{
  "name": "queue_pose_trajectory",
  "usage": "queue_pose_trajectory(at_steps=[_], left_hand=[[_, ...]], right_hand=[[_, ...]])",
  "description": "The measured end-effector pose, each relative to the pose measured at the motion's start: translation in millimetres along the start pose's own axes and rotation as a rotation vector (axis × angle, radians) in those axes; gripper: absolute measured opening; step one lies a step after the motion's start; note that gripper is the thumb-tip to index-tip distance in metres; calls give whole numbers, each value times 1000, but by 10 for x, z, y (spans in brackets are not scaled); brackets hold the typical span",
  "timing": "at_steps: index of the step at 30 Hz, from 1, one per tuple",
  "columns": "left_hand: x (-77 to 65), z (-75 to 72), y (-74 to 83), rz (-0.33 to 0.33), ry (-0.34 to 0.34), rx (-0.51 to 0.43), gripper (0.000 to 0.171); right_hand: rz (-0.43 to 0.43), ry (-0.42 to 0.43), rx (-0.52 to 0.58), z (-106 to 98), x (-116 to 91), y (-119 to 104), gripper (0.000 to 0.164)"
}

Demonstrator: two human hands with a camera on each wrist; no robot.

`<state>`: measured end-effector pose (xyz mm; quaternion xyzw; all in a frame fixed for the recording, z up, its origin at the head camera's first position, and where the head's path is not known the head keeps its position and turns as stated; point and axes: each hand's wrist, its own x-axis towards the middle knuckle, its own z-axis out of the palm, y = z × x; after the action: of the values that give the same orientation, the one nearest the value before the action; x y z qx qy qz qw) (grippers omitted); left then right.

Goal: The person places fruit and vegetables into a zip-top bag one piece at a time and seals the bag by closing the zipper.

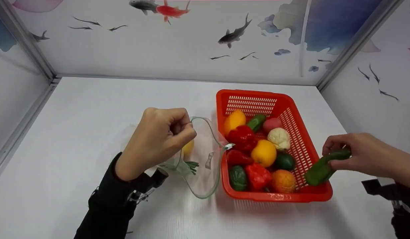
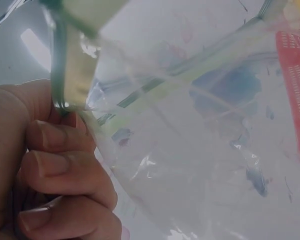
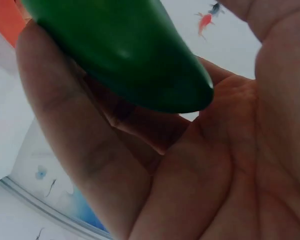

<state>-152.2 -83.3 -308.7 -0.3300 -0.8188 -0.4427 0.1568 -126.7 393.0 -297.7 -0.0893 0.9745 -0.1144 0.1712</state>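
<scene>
My left hand [image 1: 155, 139] pinches the green-trimmed rim of a clear bag [image 1: 201, 174], holding its mouth up beside the red basket. In the left wrist view, curled fingers [image 2: 52, 162] grip the edge of the see-through bag [image 2: 190, 165]. Through the bag show a yellow item [image 1: 188, 147] and some green stalks [image 1: 192, 166]; the rest of its contents is hidden behind my hand and wrist. Over the basket's front right corner, my right hand [image 1: 361, 152] holds a green pepper [image 1: 319, 170] between thumb and fingers. The pepper [image 3: 125, 55] fills the upper right wrist view.
The red plastic basket [image 1: 274, 197] holds several fruits and vegetables, among them a red bell pepper [image 1: 242, 137], an orange [image 1: 284, 181] and a cauliflower [image 1: 279, 138]. A white table [image 1: 125, 89] lies beneath, with fish-patterned panels [image 1: 191, 49] at the back and sides.
</scene>
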Motion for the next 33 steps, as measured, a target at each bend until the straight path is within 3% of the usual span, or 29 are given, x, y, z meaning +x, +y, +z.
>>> queue_pose_trajectory(at_steps=[4, 9, 19, 26, 33], left_hand=[[-2, 1, 1, -3, 2, -2, 23], [-4, 7, 1, -4, 9, -4, 23], [-4, 4, 5, 5, 11, -10, 23], [-15, 8, 8, -5, 5, -8, 23], [-21, -4, 12, -18, 8, -9, 22]], right_hand=[[-19, 83, 30, 0, -65, 9, 19], [-118, 277, 39, 45, -153, -55, 24], [-307, 571, 62, 127, -267, -420, 42], [-386, 643, 146, 213, -350, -751, 46], [-539, 721, 286, 377, -286, -952, 41]])
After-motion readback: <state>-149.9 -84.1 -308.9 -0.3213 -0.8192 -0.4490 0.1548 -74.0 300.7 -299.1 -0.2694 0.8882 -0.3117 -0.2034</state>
